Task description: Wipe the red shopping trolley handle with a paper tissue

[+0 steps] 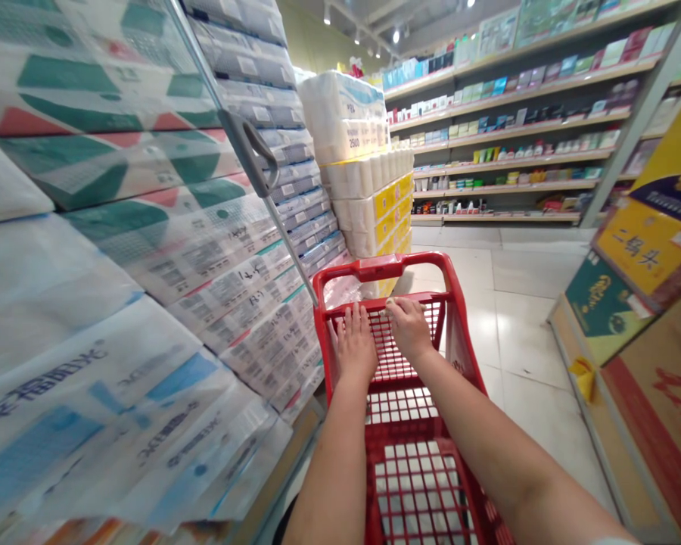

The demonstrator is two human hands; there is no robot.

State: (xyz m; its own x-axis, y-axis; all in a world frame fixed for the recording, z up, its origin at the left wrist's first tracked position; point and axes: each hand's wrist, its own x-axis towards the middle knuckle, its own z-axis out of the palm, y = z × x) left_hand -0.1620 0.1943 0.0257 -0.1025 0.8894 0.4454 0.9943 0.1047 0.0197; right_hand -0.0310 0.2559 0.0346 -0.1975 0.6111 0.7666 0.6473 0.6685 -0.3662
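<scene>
A red plastic shopping basket (457,303) with grid walls stands in front of me, its inside mostly bare grid. My left hand (356,344) lies over the inner side of its far wall, fingers stretched out and nothing held. Beside it, my right hand (409,325) is closed, fingers curled near the top of the same wall. Something small and pale shows at its fingertips, too little to name. A thin metal pole with a grey handle (253,155) slants up to the left from the basket's left corner.
Wrapped paper packs (193,257) are stacked high close on the left. Toilet roll packs (352,166) stand beyond the basket. Boxes (635,250) are piled on a low platform at right. A tiled floor (522,333) leads to shelves (516,159) of small goods.
</scene>
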